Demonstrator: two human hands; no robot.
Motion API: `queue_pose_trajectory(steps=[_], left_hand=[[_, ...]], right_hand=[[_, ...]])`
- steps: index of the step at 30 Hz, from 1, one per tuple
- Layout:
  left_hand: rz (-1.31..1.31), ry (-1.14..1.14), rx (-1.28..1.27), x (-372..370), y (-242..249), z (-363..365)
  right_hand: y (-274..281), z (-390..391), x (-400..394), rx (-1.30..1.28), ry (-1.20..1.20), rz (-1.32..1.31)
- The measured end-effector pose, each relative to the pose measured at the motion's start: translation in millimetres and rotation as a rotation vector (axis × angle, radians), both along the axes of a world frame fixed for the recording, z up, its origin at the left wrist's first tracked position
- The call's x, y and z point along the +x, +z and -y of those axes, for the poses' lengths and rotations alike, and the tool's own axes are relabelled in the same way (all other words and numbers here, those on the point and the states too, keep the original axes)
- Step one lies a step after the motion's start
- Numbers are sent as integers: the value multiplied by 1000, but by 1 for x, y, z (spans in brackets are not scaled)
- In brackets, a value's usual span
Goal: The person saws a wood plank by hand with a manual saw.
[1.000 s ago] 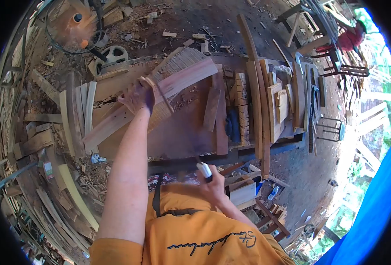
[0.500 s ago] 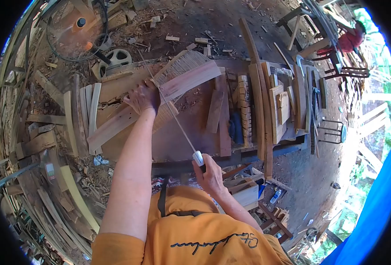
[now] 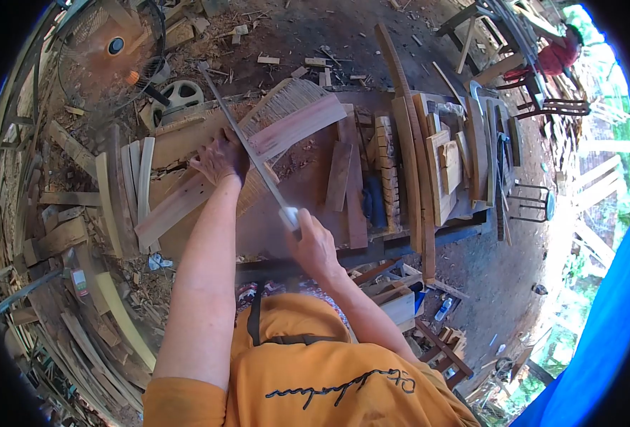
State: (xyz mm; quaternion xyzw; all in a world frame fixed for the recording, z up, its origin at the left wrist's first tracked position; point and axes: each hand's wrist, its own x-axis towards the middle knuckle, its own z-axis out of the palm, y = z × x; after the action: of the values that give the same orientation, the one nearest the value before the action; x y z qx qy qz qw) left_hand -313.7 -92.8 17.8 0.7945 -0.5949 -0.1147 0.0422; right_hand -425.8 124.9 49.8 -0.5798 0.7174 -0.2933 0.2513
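A hand saw (image 3: 266,173) with a long thin blade and a white handle lies slantwise across a pale wooden board (image 3: 300,128). My right hand (image 3: 313,243) is closed round the saw's handle, on the near side of the bench. Just left of the blade, my left hand (image 3: 220,160) presses down on the board and grips it, its fingers partly hidden. The board runs from lower left to upper right over a rough, ridged slab of wood (image 3: 286,99). How deep the blade sits in the board I cannot make out.
Long timber pieces (image 3: 407,171) lie across the right of the workbench (image 3: 258,238). Curved strips (image 3: 145,178) stand at its left. A fan (image 3: 115,46) is at the far left, a stool (image 3: 535,203) at the right. A person in red (image 3: 558,57) is at the far right.
My right hand has pushed the saw forward, away from my body and to the left, so more blade sticks out beyond the board. My left hand stays on the board.
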Motion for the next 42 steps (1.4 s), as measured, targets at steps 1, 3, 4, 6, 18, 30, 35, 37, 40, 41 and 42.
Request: queue_pose_trajectory(steps=[1, 3, 4, 6, 18, 30, 35, 37, 40, 41, 42], left_hand=[[0, 0, -6, -1, 3, 3], [8, 10, 50, -1, 5, 3], [7, 12, 58, 0, 3, 3], [59, -3, 30, 0, -2, 3], [97, 7, -14, -2, -4, 4], [48, 35, -6, -1, -11, 5], [68, 5, -51, 1, -16, 4], [100, 2, -120, 2, -21, 2], [115, 13, -114, 3, -22, 3], [96, 9, -94, 3, -21, 4], [74, 6, -72, 3, -20, 4]], right_hand=[[-3, -2, 0, -12, -10, 25], [-7, -20, -2, 14, -15, 46], [-5, -32, -2, 22, -13, 46], [0, -47, -5, 53, -26, 51], [-2, -50, -1, 51, -89, 166], [-18, -49, -3, 40, -86, 224], [-30, 5, 4, -54, -72, 228], [-30, 24, 6, -55, -69, 228], [-33, 4, 6, -68, -82, 254], [-36, -18, 4, -40, -85, 247], [-37, -41, 1, -10, -86, 238]])
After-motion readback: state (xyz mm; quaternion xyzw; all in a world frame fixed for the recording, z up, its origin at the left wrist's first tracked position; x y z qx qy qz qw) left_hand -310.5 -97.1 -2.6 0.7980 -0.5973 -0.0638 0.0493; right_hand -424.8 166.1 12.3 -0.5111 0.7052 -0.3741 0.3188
